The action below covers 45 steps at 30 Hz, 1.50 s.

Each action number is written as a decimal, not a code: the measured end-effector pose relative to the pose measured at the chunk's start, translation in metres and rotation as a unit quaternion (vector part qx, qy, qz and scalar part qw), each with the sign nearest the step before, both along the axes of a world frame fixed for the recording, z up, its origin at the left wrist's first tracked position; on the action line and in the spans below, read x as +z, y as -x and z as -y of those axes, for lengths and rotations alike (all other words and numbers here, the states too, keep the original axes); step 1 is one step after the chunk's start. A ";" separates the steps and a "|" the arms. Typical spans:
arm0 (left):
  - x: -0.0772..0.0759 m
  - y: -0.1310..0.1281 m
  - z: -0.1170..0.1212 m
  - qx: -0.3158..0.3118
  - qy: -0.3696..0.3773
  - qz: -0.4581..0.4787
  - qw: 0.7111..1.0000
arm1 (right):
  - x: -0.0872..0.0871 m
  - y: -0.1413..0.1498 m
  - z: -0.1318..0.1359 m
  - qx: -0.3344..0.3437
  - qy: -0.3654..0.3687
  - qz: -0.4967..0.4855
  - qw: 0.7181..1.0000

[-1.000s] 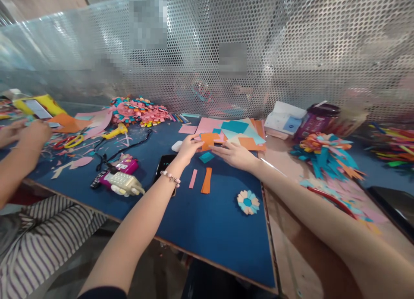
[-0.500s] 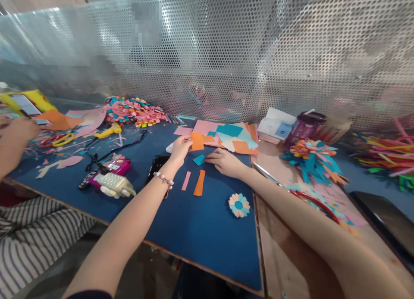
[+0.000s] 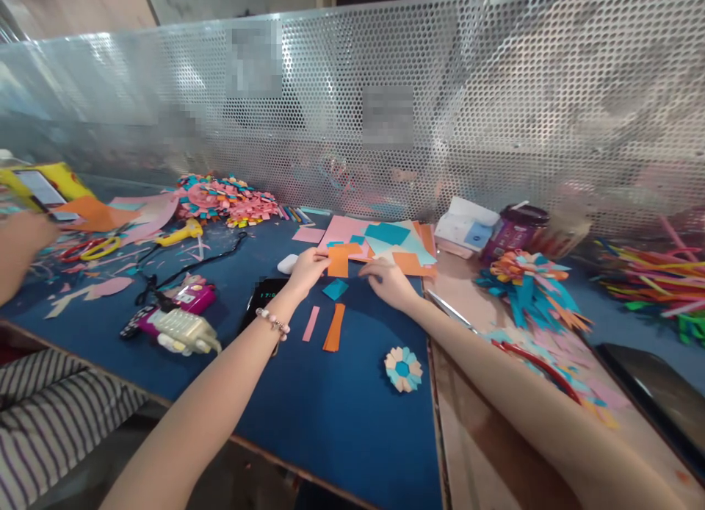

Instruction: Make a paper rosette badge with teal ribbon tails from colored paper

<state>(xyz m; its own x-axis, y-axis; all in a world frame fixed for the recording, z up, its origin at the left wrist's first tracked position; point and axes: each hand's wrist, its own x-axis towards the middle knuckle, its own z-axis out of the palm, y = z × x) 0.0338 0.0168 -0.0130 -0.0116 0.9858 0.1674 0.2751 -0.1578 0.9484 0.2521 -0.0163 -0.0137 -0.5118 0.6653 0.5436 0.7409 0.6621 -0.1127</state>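
Observation:
My left hand (image 3: 305, 268) pinches the left edge of a small orange paper rectangle (image 3: 338, 261) just above the blue table (image 3: 341, 400). My right hand (image 3: 390, 282) is to the right of that paper, fingers curled with the fingertips at its edge. Behind both hands lies a pile of pink, teal, cream and orange paper sheets (image 3: 385, 239). A small teal square (image 3: 335, 289) lies under the hands. A pink strip (image 3: 311, 323) and an orange strip (image 3: 334, 327) lie closer to me. A folded paper flower (image 3: 403, 368) sits on the table to the right of the strips.
A phone (image 3: 258, 300) lies by my left wrist. A toy-like handset (image 3: 175, 323), scissors (image 3: 99, 247) and paper scraps cover the left side, where another person's hand (image 3: 19, 238) works. Paper bows (image 3: 523, 282), a jar (image 3: 512, 231) and a perforated metal screen (image 3: 440, 106) stand behind.
My left hand has drawn the orange rectangle off the pile and a little toward me. My right hand stayed beside it. The view shifted slightly.

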 end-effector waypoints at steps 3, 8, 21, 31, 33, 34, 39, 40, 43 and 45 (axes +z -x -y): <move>-0.001 -0.001 0.001 -0.023 -0.002 -0.026 0.999 | 0.002 -0.016 -0.010 -0.105 -0.023 -0.008 0.994; 0.000 -0.002 0.006 -0.045 -0.006 -0.073 0.996 | -0.002 -0.038 -0.020 -0.215 -0.027 0.037 0.976; -0.009 0.001 -0.001 -0.032 -0.019 -0.136 0.990 | 0.009 -0.057 -0.022 -0.256 0.015 0.146 0.956; -0.004 -0.002 0.000 -0.020 -0.012 -0.150 0.988 | 0.018 -0.047 -0.118 -0.355 0.051 0.127 0.925; -0.002 -0.003 0.000 -0.021 -0.014 -0.152 0.988 | 0.013 -0.044 -0.127 -0.378 0.063 0.115 0.917; -0.002 -0.003 0.000 -0.022 -0.015 -0.153 0.988 | 0.011 -0.042 -0.130 -0.389 0.070 0.109 0.912; -0.002 -0.002 -0.001 -0.031 -0.020 -0.142 0.989 | 0.005 -0.042 -0.138 -0.404 0.116 0.099 0.902; -0.002 -0.002 -0.001 -0.032 -0.022 -0.138 0.990 | 0.005 -0.042 -0.139 -0.401 0.121 0.098 0.903; -0.001 -0.001 0.000 -0.027 -0.027 -0.126 0.991 | 0.005 -0.042 -0.142 -0.386 0.123 0.092 0.910; 0.001 -0.001 0.002 -0.024 -0.030 -0.121 0.992 | 0.007 -0.043 -0.143 -0.375 0.119 0.081 0.916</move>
